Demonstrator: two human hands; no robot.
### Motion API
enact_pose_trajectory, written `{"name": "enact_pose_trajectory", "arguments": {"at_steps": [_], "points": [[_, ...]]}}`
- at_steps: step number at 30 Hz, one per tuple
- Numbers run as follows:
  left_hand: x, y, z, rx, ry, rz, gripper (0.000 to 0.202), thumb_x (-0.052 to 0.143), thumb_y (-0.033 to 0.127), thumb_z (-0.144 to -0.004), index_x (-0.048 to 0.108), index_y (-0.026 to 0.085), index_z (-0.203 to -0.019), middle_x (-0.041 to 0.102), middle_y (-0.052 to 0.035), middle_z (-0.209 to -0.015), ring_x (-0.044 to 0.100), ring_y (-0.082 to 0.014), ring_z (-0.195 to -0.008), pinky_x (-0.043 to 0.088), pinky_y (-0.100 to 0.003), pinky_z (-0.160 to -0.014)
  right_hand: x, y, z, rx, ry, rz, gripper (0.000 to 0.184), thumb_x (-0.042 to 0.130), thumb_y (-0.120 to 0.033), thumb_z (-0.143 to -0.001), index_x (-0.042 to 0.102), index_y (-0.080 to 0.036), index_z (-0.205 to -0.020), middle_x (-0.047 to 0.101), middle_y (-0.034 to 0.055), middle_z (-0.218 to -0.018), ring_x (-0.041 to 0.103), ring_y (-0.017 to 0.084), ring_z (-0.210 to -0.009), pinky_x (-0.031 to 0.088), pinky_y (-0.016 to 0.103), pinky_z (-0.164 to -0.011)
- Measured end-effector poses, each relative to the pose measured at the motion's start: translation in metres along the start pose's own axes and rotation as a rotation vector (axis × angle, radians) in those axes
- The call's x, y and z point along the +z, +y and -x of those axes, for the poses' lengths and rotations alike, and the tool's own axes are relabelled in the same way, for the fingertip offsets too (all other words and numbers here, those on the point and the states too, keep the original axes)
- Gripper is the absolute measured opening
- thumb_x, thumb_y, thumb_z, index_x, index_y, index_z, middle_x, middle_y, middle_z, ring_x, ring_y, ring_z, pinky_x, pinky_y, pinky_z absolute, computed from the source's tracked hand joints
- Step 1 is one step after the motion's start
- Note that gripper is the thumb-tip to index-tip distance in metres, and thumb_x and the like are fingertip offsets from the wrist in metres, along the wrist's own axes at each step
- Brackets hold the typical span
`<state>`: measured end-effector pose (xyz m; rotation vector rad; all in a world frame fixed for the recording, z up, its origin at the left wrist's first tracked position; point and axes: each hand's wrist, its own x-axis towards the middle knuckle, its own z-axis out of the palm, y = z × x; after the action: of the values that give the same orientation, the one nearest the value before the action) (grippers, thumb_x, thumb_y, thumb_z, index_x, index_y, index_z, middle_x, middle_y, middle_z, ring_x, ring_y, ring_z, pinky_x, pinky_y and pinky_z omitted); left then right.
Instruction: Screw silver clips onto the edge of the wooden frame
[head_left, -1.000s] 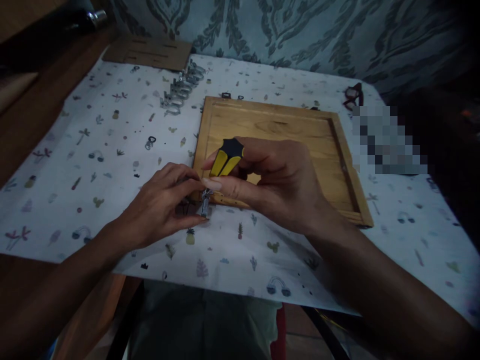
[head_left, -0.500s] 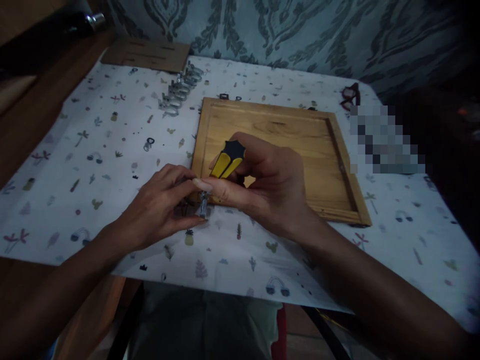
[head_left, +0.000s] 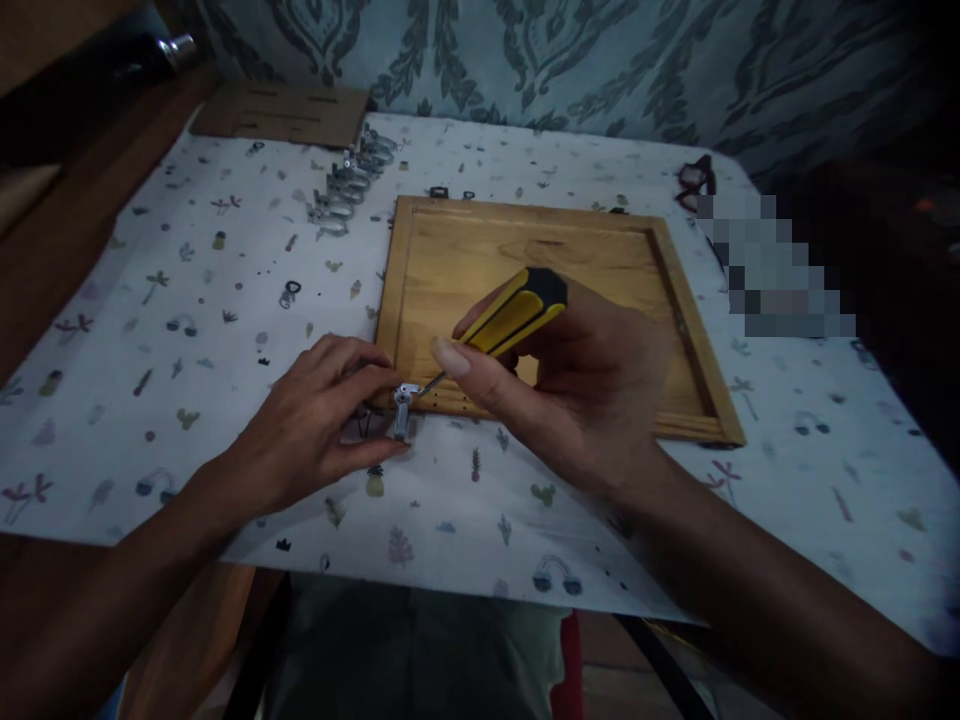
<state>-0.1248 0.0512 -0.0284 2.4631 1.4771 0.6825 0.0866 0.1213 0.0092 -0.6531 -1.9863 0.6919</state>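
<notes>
A white, printed cover lay over the table, and on it a framed wooden panel rested flat. Farther back was a slotted cardboard sheet, with a row of metal fittings beside it. The right hand and left hand were near each other: the right's fingers gripped a yellow-and-black screwdriver, tilted; the left's pinched a silver fitting at the panel's near left corner. Whether the screwdriver's tip touched the silver fitting could not be told.
</notes>
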Motion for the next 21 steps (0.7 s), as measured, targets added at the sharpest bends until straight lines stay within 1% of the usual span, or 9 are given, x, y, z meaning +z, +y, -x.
{"name": "enact_pose_trajectory", "arguments": {"at_steps": [4, 8, 15, 18, 21], "points": [[-0.001, 0.001, -0.001, -0.027, -0.016, 0.023, 0.045, 0.064, 0.048, -0.087, 0.055, 0.023, -0.123, 0.057, -0.0102, -0.122, 0.053, -0.0278, -0.114, 0.051, -0.044, -0.091, 0.0, 0.007, 0.009, 0.012, 0.043, -0.007, 0.024, 0.067, -0.043, -0.088, 0.059, -0.022, -0.081, 0.058, -0.0027, -0.071, 0.06, 0.013, -0.065, 0.053, 0.027, -0.055], [-0.002, 0.002, -0.002, -0.037, -0.036, 0.027, 0.046, 0.062, 0.05, -0.087, 0.055, 0.023, -0.123, 0.056, -0.0103, -0.122, 0.053, -0.0281, -0.113, 0.05, -0.045, -0.092, 0.002, 0.012, 0.016, 0.034, 0.086, -0.022, 0.022, 0.066, -0.041, -0.089, 0.059, -0.022, -0.083, 0.058, -0.0019, -0.074, 0.062, 0.014, -0.069, 0.055, 0.028, -0.058], [-0.003, 0.002, -0.003, -0.048, -0.053, 0.015, 0.05, 0.065, 0.051, -0.084, 0.055, 0.022, -0.123, 0.055, -0.0101, -0.122, 0.053, -0.0289, -0.113, 0.051, -0.047, -0.091, 0.002, 0.011, 0.018, 0.093, 0.094, -0.062, 0.022, 0.07, -0.038, -0.087, 0.059, -0.021, -0.079, 0.06, -0.0021, -0.074, 0.06, 0.012, -0.066, 0.055, 0.028, -0.056], [-0.004, 0.0, -0.002, -0.047, -0.055, 0.026, 0.052, 0.065, 0.053, -0.084, 0.053, 0.023, -0.125, 0.055, -0.0099, -0.123, 0.053, -0.0289, -0.113, 0.051, -0.047, -0.091, 0.003, 0.011, 0.019, 0.09, 0.097, -0.054, 0.021, 0.069, -0.04, -0.087, 0.06, -0.022, -0.081, 0.061, -0.0023, -0.075, 0.061, 0.012, -0.067, 0.055, 0.027, -0.056], [-0.006, 0.0, -0.003, -0.046, -0.05, 0.073, 0.054, 0.066, 0.054, -0.083, 0.053, 0.023, -0.125, 0.055, -0.0098, -0.123, 0.053, -0.0281, -0.114, 0.051, -0.045, -0.091, 0.003, 0.01, 0.018, 0.071, 0.118, -0.062, 0.019, 0.068, -0.038, -0.088, 0.06, -0.022, -0.081, 0.06, -0.0033, -0.074, 0.061, 0.012, -0.067, 0.054, 0.027, -0.057]]}}
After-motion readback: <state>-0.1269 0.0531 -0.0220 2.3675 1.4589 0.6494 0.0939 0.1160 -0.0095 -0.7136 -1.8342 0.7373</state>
